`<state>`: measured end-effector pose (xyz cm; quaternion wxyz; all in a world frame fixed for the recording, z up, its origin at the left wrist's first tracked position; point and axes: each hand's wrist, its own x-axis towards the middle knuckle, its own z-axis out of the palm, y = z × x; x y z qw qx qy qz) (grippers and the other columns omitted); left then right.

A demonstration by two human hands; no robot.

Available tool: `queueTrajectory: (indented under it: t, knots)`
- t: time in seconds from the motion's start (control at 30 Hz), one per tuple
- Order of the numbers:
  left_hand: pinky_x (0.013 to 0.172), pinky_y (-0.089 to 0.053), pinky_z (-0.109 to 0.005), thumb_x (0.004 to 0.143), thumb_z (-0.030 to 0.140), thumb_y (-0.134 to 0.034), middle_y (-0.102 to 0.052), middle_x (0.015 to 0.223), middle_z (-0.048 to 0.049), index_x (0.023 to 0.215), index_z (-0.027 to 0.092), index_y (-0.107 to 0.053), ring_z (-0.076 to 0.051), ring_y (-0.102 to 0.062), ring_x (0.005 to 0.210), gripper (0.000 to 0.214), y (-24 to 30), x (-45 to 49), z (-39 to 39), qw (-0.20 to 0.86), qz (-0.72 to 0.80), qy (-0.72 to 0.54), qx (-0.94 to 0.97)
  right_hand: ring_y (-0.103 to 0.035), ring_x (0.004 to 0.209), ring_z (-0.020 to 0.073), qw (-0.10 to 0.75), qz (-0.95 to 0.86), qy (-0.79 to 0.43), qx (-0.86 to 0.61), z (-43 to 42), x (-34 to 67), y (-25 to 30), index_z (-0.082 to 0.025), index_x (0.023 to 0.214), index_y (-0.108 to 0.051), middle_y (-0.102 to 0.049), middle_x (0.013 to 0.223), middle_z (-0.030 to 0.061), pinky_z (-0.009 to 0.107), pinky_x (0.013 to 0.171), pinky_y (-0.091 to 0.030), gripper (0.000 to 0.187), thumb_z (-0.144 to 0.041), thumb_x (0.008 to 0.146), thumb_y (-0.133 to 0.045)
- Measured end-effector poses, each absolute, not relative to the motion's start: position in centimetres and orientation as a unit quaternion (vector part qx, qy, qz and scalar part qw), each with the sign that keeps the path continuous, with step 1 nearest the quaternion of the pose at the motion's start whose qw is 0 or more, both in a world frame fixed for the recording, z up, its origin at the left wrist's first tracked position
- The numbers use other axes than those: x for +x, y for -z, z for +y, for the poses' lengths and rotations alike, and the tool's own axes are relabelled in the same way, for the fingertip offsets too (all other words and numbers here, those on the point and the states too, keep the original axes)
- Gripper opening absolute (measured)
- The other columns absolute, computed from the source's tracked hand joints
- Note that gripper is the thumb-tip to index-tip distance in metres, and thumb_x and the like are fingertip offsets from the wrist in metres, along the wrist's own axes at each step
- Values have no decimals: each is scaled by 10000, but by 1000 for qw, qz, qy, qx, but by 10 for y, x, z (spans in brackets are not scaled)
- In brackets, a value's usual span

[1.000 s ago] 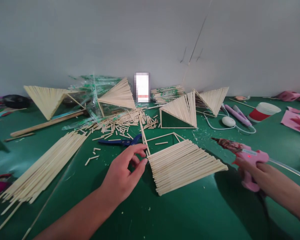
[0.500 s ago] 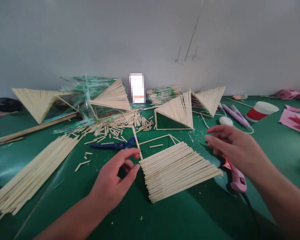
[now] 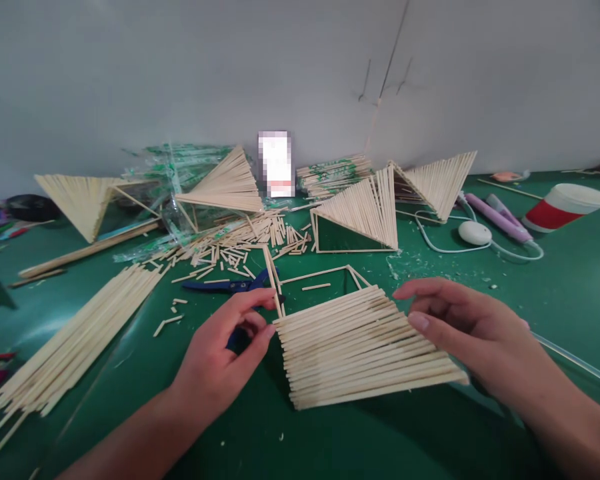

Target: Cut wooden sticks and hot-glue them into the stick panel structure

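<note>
A panel of light wooden sticks (image 3: 360, 347), glued side by side on a thin stick frame, lies on the green table (image 3: 360, 440) in front of me. My left hand (image 3: 225, 353) pinches the frame at the panel's left edge between thumb and fingers. My right hand (image 3: 460, 327) rests at the panel's right edge, its fingers curled and touching the top sticks. The pink glue gun is hidden behind my right hand.
Blue-handled cutters (image 3: 230, 285) lie behind my left hand. A long bundle of sticks (image 3: 75, 333) lies at the left. Several finished stick wedges (image 3: 360, 217) stand at the back, with cut stick bits (image 3: 235, 250), a white mouse (image 3: 474, 233) and a red-and-white cup (image 3: 563, 207).
My right hand put the pink glue gun down on the table and moved left onto the panel's right edge. My left hand kept its grip on the left edge.
</note>
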<state>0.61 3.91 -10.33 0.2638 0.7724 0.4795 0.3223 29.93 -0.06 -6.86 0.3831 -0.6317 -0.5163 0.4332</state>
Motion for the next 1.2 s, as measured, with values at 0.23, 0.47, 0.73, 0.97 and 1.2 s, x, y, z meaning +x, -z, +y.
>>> queueTrajectory:
  t: [0.23,0.47,0.73,0.97,1.2]
  knots:
    - [738,-535,-178,882,247,-588,-691,971,31,1151,276,-570,-73,-648,730,271,99,5,41,195,506,-310,781,-496,506,126,351,-566,-417,-618,-7,299,66,-280,1000,-664,-570,588,-42,250,475,-407,273,-477,814,-632]
    - [649,-518,-163,865,279,-609,-661,828,54,1030,269,-612,-75,-634,669,165,100,4,40,157,472,-288,818,-549,624,152,234,-580,-419,-658,11,318,73,-253,1110,-598,-609,716,-19,259,531,-427,402,-516,810,-648]
    - [651,-508,-149,854,297,-620,-635,790,67,1065,291,-589,-67,-626,656,213,101,4,38,142,460,-271,833,-508,669,136,204,-557,-526,-610,14,323,76,-245,1128,-573,-536,752,-32,258,570,-407,427,-508,808,-673]
    - [616,-520,-181,852,357,-606,-649,741,54,1015,273,-602,-99,-641,635,183,99,4,39,120,483,-275,823,-534,691,151,202,-571,-504,-616,17,325,76,-238,1114,-592,-573,769,-15,265,574,-430,423,-498,795,-688]
    - [587,-526,-195,841,388,-627,-676,761,43,961,278,-619,-110,-651,619,163,102,4,40,130,491,-270,818,-571,722,169,200,-589,-485,-615,15,324,76,-238,1082,-599,-610,782,-1,286,618,-469,388,-506,809,-669]
